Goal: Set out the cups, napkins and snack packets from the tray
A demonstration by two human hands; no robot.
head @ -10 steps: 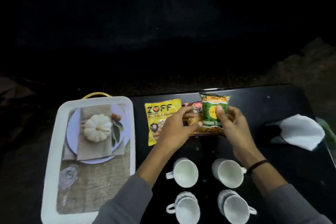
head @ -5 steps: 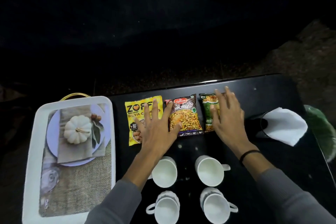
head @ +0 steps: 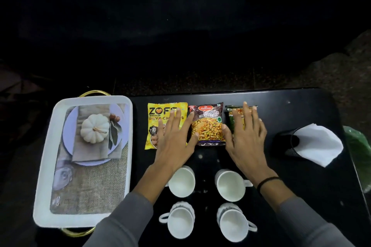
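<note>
Three snack packets lie in a row on the black table [head: 291, 110]: a yellow packet [head: 160, 114], a dark mixture packet [head: 207, 126] and a green packet [head: 233, 114]. My left hand [head: 176, 140] rests flat with spread fingers over the yellow packet, its thumb touching the mixture packet. My right hand [head: 247, 136] lies flat on the green packet, hiding most of it. Several white cups [head: 181, 181] stand below the packets. White napkins [head: 317, 144] sit in a black holder [head: 287, 144] at the right. The white tray [head: 46, 166] is at the left.
The tray has gold handles and a printed pumpkin picture on its floor, with nothing standing in it. A green object [head: 357, 146] lies past the table's right edge. Beyond the table's far edge there is dark floor.
My right hand has laid the green packet down beside the mixture packet. Both hands went from holding packets to lying flat on them. In the last half second they barely moved.
</note>
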